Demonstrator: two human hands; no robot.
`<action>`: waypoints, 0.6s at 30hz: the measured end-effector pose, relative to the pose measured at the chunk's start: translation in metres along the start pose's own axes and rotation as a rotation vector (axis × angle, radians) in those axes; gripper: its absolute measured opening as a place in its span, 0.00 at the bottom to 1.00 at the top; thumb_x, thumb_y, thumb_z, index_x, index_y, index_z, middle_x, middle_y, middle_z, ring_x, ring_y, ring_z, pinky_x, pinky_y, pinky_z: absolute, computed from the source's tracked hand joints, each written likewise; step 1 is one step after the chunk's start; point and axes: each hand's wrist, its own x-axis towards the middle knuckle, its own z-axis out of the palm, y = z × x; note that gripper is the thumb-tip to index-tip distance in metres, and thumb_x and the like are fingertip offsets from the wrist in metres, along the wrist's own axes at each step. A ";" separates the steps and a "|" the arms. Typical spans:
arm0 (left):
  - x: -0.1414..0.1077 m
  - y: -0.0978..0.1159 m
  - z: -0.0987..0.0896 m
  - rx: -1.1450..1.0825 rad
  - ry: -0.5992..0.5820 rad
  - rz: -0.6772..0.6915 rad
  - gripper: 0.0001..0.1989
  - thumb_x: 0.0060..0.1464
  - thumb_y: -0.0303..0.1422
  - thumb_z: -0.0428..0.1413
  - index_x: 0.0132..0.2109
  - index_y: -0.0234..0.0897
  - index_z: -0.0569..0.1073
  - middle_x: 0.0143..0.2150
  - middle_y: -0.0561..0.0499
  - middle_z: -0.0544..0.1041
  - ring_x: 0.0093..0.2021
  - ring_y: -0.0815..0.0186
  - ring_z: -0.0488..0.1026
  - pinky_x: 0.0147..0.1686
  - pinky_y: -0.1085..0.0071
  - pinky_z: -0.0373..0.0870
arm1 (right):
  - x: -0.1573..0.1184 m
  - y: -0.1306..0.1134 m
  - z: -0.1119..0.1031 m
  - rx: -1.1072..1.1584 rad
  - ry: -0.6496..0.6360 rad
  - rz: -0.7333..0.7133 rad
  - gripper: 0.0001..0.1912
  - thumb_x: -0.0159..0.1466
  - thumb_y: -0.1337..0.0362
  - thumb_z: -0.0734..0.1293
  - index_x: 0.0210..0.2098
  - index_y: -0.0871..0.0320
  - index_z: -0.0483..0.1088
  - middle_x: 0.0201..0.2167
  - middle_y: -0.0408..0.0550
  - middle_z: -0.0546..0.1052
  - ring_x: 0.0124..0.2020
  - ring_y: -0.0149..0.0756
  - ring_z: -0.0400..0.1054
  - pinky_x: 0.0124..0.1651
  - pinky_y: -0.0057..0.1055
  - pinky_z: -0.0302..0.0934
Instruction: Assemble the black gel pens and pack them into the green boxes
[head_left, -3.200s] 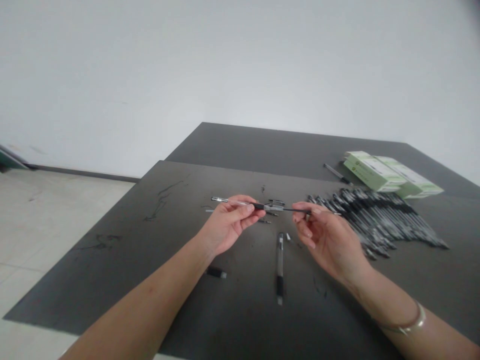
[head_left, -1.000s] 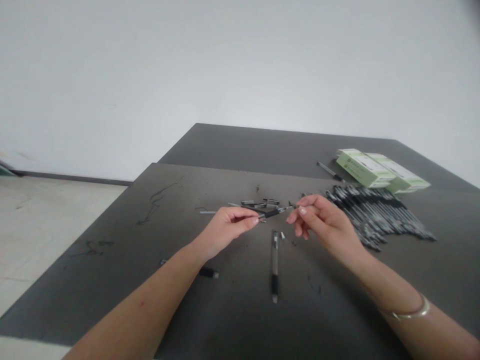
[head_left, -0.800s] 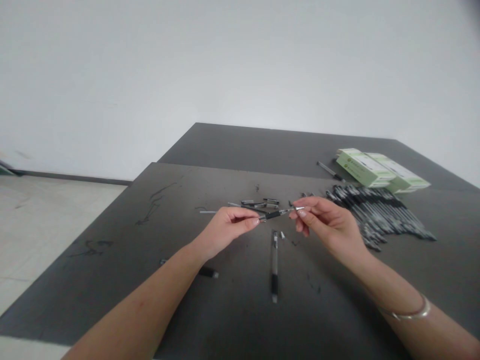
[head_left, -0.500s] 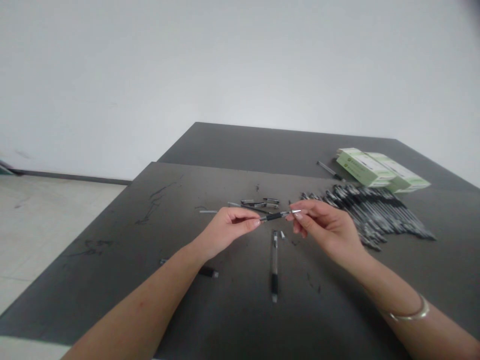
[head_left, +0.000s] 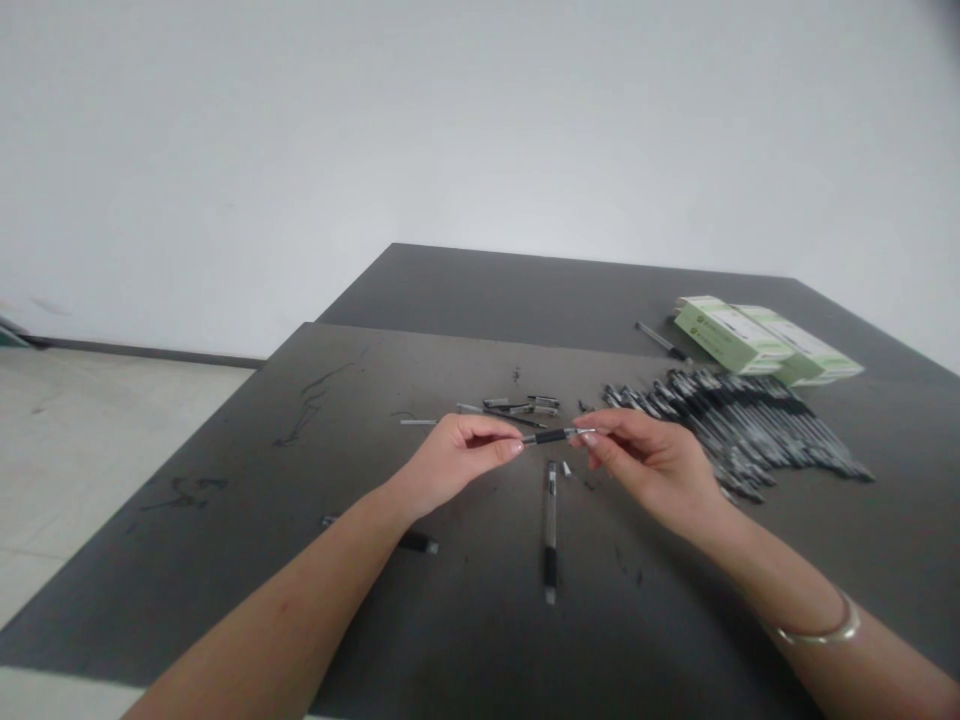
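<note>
Between my two hands a pen (head_left: 551,436) with a black grip lies almost level above the table. My left hand (head_left: 461,455) pinches its left end between thumb and forefinger. My right hand (head_left: 660,465) has thumb and forefinger closed at the other end, where a pale, thin tip shows; the fingers partly cover it. Below the hands another pen (head_left: 551,530) rests upright in view on the table, with a small white cone-shaped piece (head_left: 566,468) beside its top. A further pen (head_left: 418,542) is partly hidden behind my left forearm.
A fanned pile of pens (head_left: 772,420) lies on the right of the dark table (head_left: 247,450). Behind it are two green-and-white boxes (head_left: 735,340) and a lone pen (head_left: 660,341). Several pen caps (head_left: 521,405) and thin refills lie beyond my hands. Ink smears mark the left side.
My right fingers have shifted slightly left and down along the pen's end, covering more of the tip. The left hand and the things on the table stay practically still.
</note>
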 end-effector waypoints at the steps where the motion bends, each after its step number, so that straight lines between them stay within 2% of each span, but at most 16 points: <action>1: 0.000 0.000 0.000 0.001 -0.002 0.005 0.11 0.52 0.36 0.61 0.39 0.33 0.81 0.35 0.48 0.80 0.29 0.70 0.70 0.29 0.75 0.64 | 0.000 0.000 0.000 -0.017 -0.008 0.004 0.09 0.64 0.62 0.66 0.42 0.57 0.76 0.31 0.48 0.80 0.28 0.32 0.73 0.31 0.28 0.67; 7: -0.001 0.001 0.000 0.014 -0.005 0.010 0.10 0.53 0.35 0.60 0.39 0.33 0.81 0.35 0.48 0.80 0.29 0.71 0.70 0.29 0.75 0.64 | 0.001 0.000 0.002 -0.042 -0.044 0.030 0.10 0.65 0.60 0.65 0.42 0.57 0.75 0.34 0.48 0.80 0.30 0.34 0.74 0.33 0.29 0.68; 13: -0.001 0.003 0.001 0.035 0.004 0.022 0.11 0.53 0.36 0.60 0.38 0.33 0.80 0.35 0.48 0.80 0.31 0.69 0.72 0.31 0.74 0.65 | 0.001 -0.003 0.000 -0.070 -0.098 0.043 0.10 0.66 0.59 0.64 0.41 0.57 0.74 0.30 0.46 0.79 0.26 0.31 0.71 0.30 0.26 0.64; 18: -0.001 0.002 0.002 0.038 -0.012 0.060 0.09 0.53 0.35 0.60 0.37 0.33 0.80 0.36 0.48 0.79 0.32 0.69 0.72 0.33 0.74 0.66 | 0.003 -0.007 0.001 -0.138 -0.173 0.043 0.17 0.69 0.56 0.59 0.31 0.58 0.72 0.22 0.43 0.74 0.22 0.29 0.68 0.28 0.25 0.60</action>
